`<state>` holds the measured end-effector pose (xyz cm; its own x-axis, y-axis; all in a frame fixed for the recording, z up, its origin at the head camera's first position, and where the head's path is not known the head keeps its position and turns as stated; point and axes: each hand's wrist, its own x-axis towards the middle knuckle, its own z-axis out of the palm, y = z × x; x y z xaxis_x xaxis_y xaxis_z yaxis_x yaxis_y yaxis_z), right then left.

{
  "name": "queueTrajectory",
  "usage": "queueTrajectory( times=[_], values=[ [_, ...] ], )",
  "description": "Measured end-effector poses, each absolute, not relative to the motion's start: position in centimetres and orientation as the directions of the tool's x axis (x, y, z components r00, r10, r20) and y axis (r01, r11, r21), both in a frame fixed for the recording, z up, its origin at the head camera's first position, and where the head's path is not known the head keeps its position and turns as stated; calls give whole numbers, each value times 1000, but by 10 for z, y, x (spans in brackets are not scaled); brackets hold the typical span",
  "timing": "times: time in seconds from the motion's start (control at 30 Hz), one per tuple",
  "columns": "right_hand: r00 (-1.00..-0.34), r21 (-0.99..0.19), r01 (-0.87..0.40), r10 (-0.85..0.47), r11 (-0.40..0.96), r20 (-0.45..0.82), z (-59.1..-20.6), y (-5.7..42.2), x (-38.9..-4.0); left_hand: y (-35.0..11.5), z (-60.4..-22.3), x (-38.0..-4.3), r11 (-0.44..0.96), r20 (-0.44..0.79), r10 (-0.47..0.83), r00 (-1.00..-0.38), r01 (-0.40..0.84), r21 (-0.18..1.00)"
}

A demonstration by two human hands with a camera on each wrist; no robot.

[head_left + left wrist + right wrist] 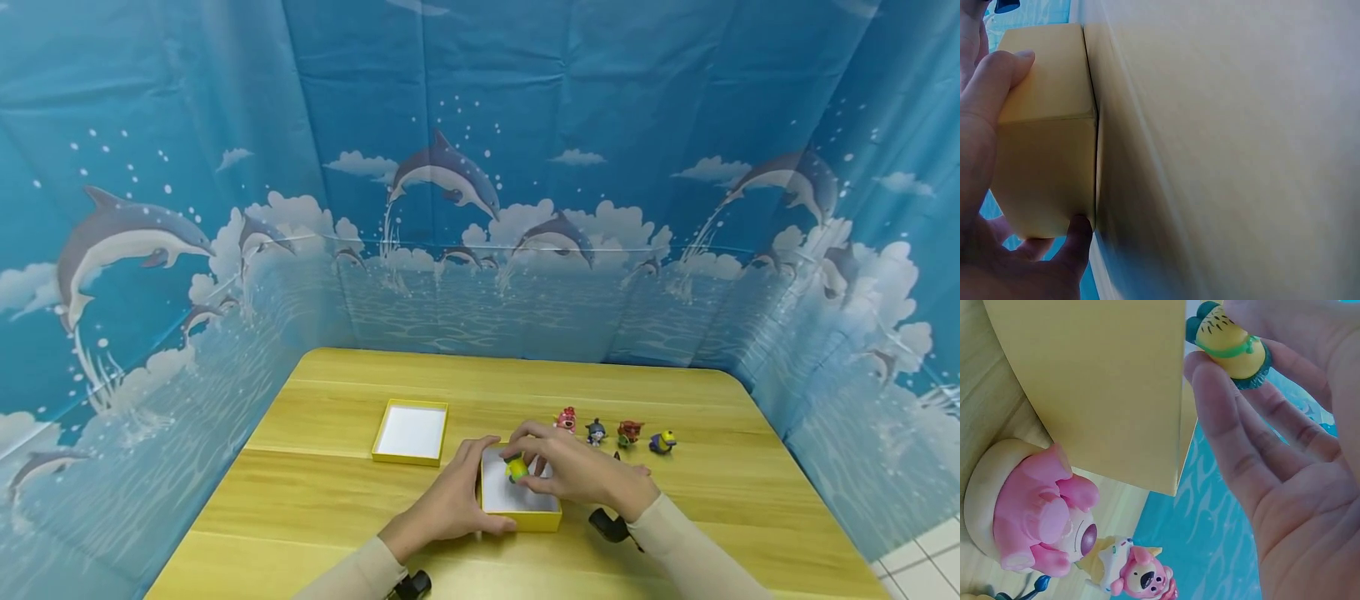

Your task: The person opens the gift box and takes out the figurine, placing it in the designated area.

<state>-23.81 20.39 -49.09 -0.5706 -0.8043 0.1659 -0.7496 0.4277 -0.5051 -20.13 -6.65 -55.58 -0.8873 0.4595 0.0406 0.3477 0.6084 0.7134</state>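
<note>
My left hand grips a yellow box with a white inside, its thumb along the near wall. In the left wrist view the thumb lies on one face of the box and fingertips press another. Between thumb and fingers, my right hand pinches a small toy figure over the open box. The right wrist view shows this figure as yellow, with dark green ends, a bright green band and dark flecks. Part of the box's inside is hidden by the right hand.
A shallow yellow lid, white inside, lies left of the box. Beyond the right hand stand a pink figure, a grey one, a reddish-brown one and a purple-and-yellow one. A pink bear figure sits beside the box.
</note>
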Motion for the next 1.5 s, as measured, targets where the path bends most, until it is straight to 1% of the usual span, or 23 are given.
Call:
queueTrajectory(
  times=[0.17, 0.33, 0.5, 0.63, 0.8, 1.07, 1.17, 1.37, 1.5],
  values=[
    [-582, -566, -718, -795, 404, 171, -492, 203, -236, -66, -556, -202, 604, 39, 461, -886, 346, 718],
    [-583, -603, -707, -787, 369, 203, -494, 203, -235, -67, -555, -203, 603, 40, 464, -885, 349, 718],
    [-573, -606, -725, -775, 329, 265, -496, 204, -235, -67, -553, -204, 602, 47, 468, -882, 357, 714],
    [-581, -611, -726, -757, 315, 300, -496, 206, -234, -67, -553, -203, 602, 50, 468, -882, 360, 712],
    [-591, -590, -738, -737, 329, 328, -496, 208, -233, -67, -553, -203, 610, 49, 469, -882, 363, 704],
    [-573, -491, -791, -725, 365, 383, -497, 212, -235, -67, -552, -203, 615, 34, 459, -888, 344, 710],
    [-579, -494, -788, -718, 368, 388, -496, 215, -235, -67, -552, -203, 616, 32, 454, -890, 340, 710],
    [-611, -535, -755, -702, 379, 366, -494, 225, -235, -66, -554, -202, 616, 37, 450, -892, 340, 711],
    [-619, -529, -753, -694, 391, 368, -493, 231, -234, -66, -554, -201, 612, 40, 452, -891, 343, 712]
  ],
)
